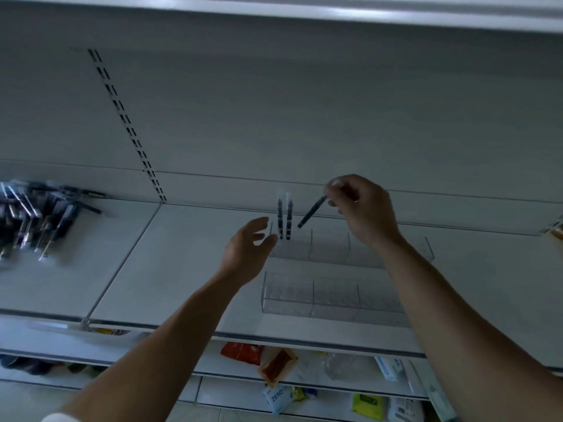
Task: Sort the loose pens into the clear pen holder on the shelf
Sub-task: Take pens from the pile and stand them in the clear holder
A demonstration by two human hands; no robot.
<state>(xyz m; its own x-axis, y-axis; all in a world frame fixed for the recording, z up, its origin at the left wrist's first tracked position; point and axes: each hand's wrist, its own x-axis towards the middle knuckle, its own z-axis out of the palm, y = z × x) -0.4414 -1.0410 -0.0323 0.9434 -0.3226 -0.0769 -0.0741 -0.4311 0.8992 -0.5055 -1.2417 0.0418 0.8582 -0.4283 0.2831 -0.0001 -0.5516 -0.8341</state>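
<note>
A clear pen holder [330, 249] with several compartments stands on the grey shelf [189, 254]. Two dark pens [284, 220] stand upright in its far left compartment. My right hand [362, 208] pinches another dark pen [312, 212] by its upper end. That pen hangs tilted, tip down and to the left, just above the holder and right of the two standing pens. My left hand [248, 248] hovers open at the holder's left end, fingers spread and holding nothing. A heap of loose pens [36, 217] lies on the shelf at far left.
A second clear compartment tray [332, 296] sits in front of the holder, near the shelf's front edge. A slotted upright [128, 123] runs up the back panel. Packets and boxes [277, 370] lie on lower shelves. Another shelf [304, 10] hangs overhead.
</note>
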